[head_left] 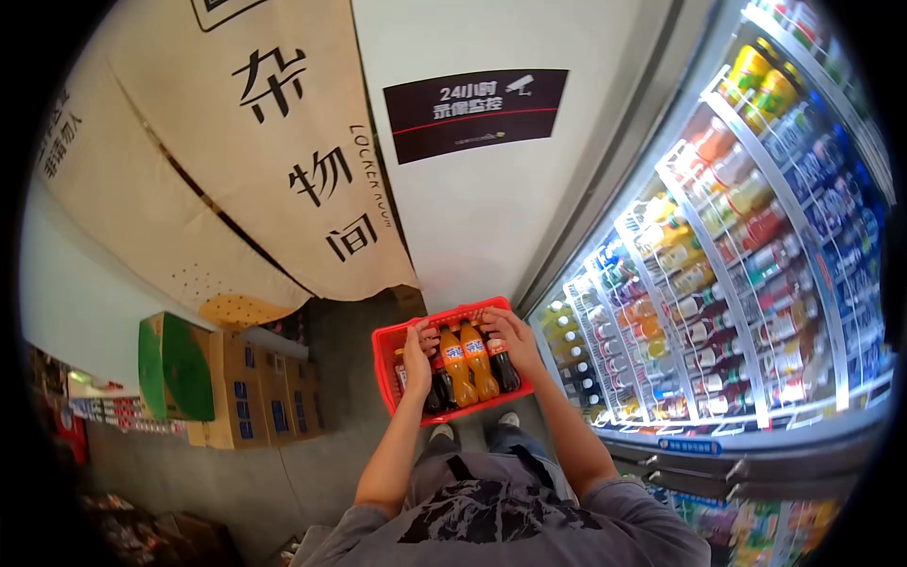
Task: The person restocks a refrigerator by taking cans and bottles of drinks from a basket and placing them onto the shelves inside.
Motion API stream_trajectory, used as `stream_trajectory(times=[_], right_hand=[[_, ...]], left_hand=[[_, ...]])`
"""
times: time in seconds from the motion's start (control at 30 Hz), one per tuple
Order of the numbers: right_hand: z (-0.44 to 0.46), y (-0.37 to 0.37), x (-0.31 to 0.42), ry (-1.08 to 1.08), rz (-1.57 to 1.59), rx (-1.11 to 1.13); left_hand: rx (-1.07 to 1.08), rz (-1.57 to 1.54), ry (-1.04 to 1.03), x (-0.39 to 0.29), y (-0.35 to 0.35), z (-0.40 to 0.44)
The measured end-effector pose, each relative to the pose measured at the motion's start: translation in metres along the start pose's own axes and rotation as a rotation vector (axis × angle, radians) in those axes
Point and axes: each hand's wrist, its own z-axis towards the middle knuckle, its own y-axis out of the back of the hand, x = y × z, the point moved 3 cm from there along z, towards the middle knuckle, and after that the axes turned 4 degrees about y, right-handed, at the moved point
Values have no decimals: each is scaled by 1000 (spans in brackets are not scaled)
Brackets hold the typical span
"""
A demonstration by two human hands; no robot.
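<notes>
A red plastic basket (383, 370) in front of me contains several bottles. Two orange soda bottles (470, 367) lie side by side in the middle, with dark cola bottles (504, 370) around them. My left hand (419, 352) reaches over the basket's left part, its bent fingers apart beside the bottles. Over the right part is my right hand (508, 335), fingers spread above a cola bottle's upper end. Whether either hand touches a bottle, I cannot tell.
A lit drinks cooler (699, 283) with several shelves of bottles stands at right. Cardboard boxes (250, 392) and a green round-edged object (175, 367) are at left. A beige door curtain (217, 170) hangs ahead, beside a white panel with a black sign (477, 113).
</notes>
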Motion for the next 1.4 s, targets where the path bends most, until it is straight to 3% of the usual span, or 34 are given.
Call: stream_trajectory(times=[0.23, 0.37, 0.4, 0.5, 0.57, 0.63, 0.77, 0.83, 0.97, 1.13, 1.23, 1.4], right_hand=[[23, -1, -117, -231, -7, 63], [9, 3, -213, -337, -191, 24], [5, 4, -220, -374, -433, 10], [-6, -8, -221, -461, -621, -1], [-12, -13, -220, -471, -562, 27], [-13, -18, -223, -399, -650, -60], [-21, -22, -239, -454, -508, -203], [-21, -22, -234, -364, -556, -224], [-22, -17, -233, -398, -554, -181], [-26, -13, -246, -398, -516, -158], [-33, -17, -254, -477, -420, -60], [-35, -44, -202, -537, -235, 28]], left_hand=[[-180, -33, 292, 73, 26, -4], [-203, 18, 439, 142, 39, -3], [-190, 64, 467, 158, 39, -1], [-161, 127, 563, 183, 34, -3], [-190, 99, 589, 211, 38, -5], [-147, -16, 710, 186, 22, -15], [-70, 10, 621, 225, 34, -9], [-4, 72, 568, 215, 28, -7], [-18, 317, 598, 209, 28, -5], [39, -16, 711, 206, 34, -12], [82, -146, 641, 186, 33, -25], [105, -119, 572, 135, 32, -39]])
